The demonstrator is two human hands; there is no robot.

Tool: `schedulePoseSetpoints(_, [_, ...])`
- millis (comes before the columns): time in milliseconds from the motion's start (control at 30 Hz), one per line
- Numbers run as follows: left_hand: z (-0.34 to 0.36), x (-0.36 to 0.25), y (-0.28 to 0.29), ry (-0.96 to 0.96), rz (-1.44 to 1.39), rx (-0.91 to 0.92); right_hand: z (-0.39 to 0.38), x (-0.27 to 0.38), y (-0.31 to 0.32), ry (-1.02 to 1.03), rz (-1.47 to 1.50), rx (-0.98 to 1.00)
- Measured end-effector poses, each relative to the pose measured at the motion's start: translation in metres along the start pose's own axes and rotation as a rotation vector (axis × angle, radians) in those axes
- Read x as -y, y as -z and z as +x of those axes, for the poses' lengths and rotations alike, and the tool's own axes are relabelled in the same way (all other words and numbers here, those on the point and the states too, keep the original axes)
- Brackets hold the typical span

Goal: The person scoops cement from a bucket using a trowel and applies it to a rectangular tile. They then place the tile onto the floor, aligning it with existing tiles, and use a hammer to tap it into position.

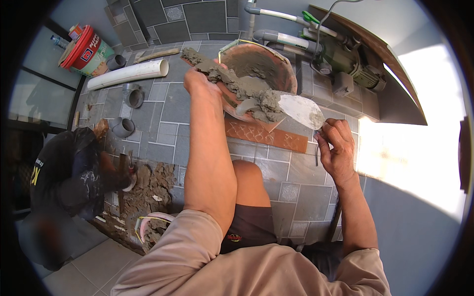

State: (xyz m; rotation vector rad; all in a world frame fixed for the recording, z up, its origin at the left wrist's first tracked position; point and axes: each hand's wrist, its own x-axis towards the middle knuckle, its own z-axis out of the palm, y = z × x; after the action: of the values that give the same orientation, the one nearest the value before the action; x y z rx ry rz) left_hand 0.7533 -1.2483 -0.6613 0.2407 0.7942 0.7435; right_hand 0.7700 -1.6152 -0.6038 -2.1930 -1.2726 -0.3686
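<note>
My left hand (201, 81) grips a reddish-brown tile strip (227, 93), tilted down to the right over a round bucket (291, 71). Wet grey mortar (239, 85) lies thick along the strip. In my right hand (338, 148) is a trowel (302, 111); its pale, smeared blade touches the mortar at the strip's lower end. The trowel's handle is mostly hidden by my fingers. More mortar coats the inside of the bucket. On the floor just in front of the bucket lies another brown strip (266, 136) with criss-cross marks.
A co-worker (74, 167) crouches at the left beside spread mortar (148, 187). A small pail (157, 228) stands near my left elbow. White pipe (128, 74), grey fittings (133, 96) and a paint bucket (89, 52) are far left. A pump (345, 61) sits far right.
</note>
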Motion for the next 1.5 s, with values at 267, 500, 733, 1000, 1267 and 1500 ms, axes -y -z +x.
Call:
schedulePoseSetpoints(267, [0.005,0.0,0.004,-0.001,-0.138,-0.045,0.006,-0.018,0.005,-0.185,0.175,-0.038])
schedulePoseSetpoints(500, [0.008,-0.002,0.01,0.046,-0.115,-0.074,0.033,0.002,-0.002,0.049,0.044,0.022])
schedulePoseSetpoints(733, [0.017,0.011,-0.002,0.013,-0.052,0.006,0.039,-0.029,0.008,0.1,-0.15,0.038])
schedulePoseSetpoints(1000, [0.123,-0.053,0.059,0.028,0.294,0.19,0.024,-0.052,0.043,-0.763,0.385,0.398])
schedulePoseSetpoints(1267, [0.137,-0.013,0.05,0.115,0.39,0.203,-0.011,-0.085,0.089,-0.875,0.784,0.428])
schedulePoseSetpoints(1500, [0.141,-0.015,0.048,0.135,0.367,0.217,0.002,-0.076,0.072,-0.849,0.877,0.413])
